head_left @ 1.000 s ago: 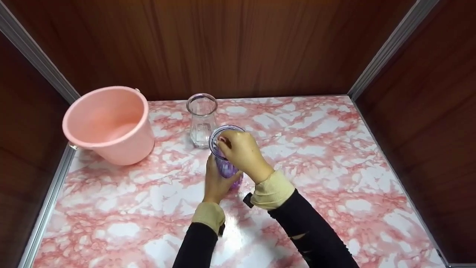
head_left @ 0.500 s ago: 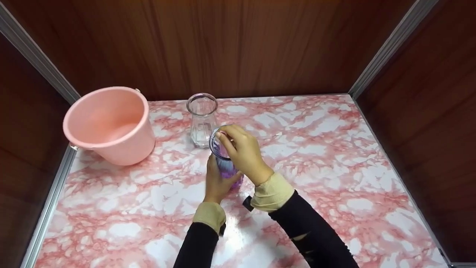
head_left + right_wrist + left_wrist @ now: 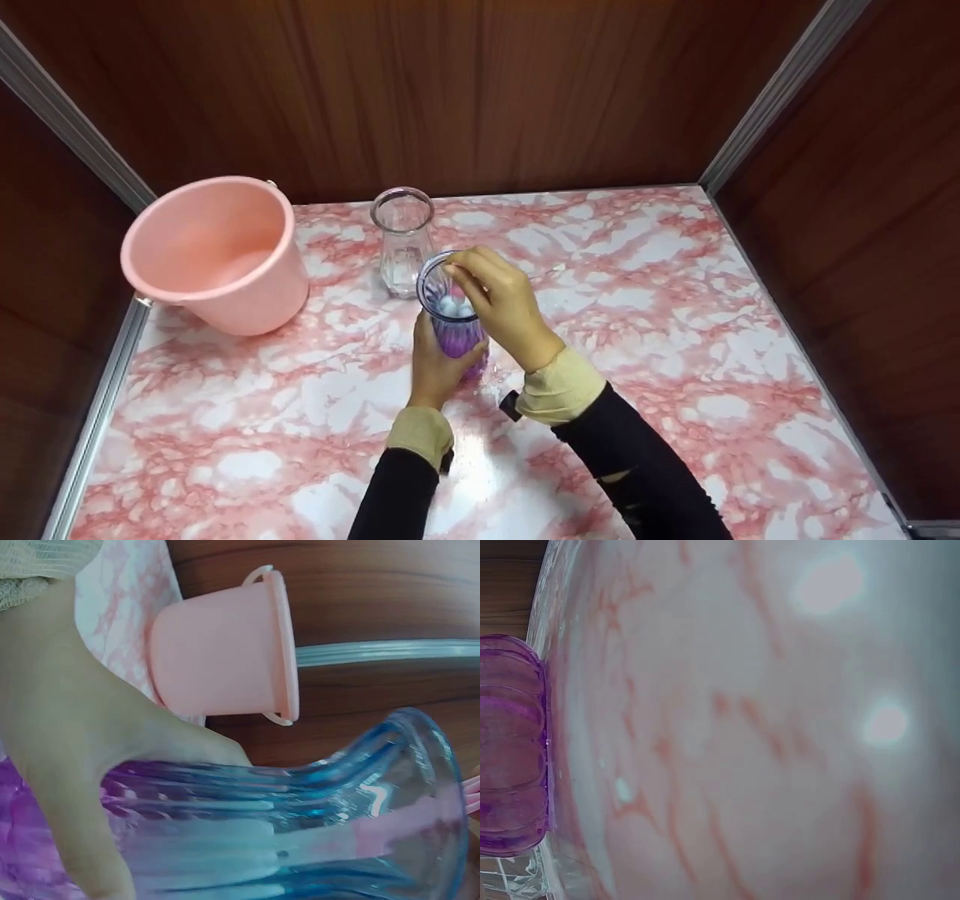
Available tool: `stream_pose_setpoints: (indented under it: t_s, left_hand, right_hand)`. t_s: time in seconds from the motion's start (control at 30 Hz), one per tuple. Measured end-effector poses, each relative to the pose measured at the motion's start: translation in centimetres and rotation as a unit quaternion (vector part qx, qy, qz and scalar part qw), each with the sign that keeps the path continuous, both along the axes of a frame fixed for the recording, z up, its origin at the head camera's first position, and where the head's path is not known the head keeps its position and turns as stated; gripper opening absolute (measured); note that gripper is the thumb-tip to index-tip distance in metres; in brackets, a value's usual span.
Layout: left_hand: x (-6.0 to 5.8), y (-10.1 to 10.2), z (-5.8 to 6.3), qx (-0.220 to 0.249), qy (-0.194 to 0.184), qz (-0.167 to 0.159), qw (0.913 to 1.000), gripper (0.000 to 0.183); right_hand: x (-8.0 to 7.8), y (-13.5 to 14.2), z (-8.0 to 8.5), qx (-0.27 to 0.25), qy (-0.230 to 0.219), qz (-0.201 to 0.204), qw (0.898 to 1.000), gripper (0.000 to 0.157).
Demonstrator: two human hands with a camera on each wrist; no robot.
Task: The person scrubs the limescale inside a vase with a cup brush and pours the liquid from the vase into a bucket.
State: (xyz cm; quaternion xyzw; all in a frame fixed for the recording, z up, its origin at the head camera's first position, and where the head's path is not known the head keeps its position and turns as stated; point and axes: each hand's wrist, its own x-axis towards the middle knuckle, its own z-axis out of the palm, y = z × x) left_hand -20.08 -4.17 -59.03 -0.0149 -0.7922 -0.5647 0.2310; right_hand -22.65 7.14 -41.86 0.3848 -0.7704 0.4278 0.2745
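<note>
My left hand (image 3: 437, 367) grips the lower body of a ribbed glass vase (image 3: 459, 341), purple at the bottom and blue at the flared rim. In the right wrist view the left fingers wrap round the vase (image 3: 217, 832), and its purple base (image 3: 510, 742) shows in the left wrist view. Over the mouth, my right hand (image 3: 506, 304) pinches the pink handle (image 3: 394, 825) of a bottle brush. The brush's pale head (image 3: 454, 306) is down inside the vase. Most of the handle is hidden by the right fingers in the head view.
A clear glass vase (image 3: 405, 251) stands just behind the coloured one. To the left is a pink bucket (image 3: 255, 300) with its mouth upward. The marbled pink table (image 3: 645, 330) is bounded by dark wooden walls (image 3: 480, 97) with metal strips at the corners.
My right hand has shifted slightly up and right at the vase's mouth, and the pale brush head now shows inside. The left hand keeps its grip on the vase.
</note>
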Motion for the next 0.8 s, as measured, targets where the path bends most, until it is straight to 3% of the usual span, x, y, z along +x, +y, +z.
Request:
stream_pose_setpoints:
  t_s: [0.27, 0.5, 0.8]
  left_hand:
    - [0.1, -0.1, 0.1, 0.006, -0.003, 0.001, 1.0, 0.102]
    - [0.2, 0.0, 0.1, 0.018, -0.028, 0.002, 0.9994, 0.103]
    - [0.1, -0.1, 0.1, 0.009, -0.038, 0.006, 0.9992, 0.101]
  right_hand:
    - [0.4, 0.6, 0.3, -0.005, 0.041, 0.007, 0.999, 0.005]
    - [0.6, 0.9, 0.6, -0.013, 0.074, -0.009, 0.997, 0.005]
    - [0.6, 1.6, 1.8, -0.057, 0.045, -0.026, 0.997, 0.006]
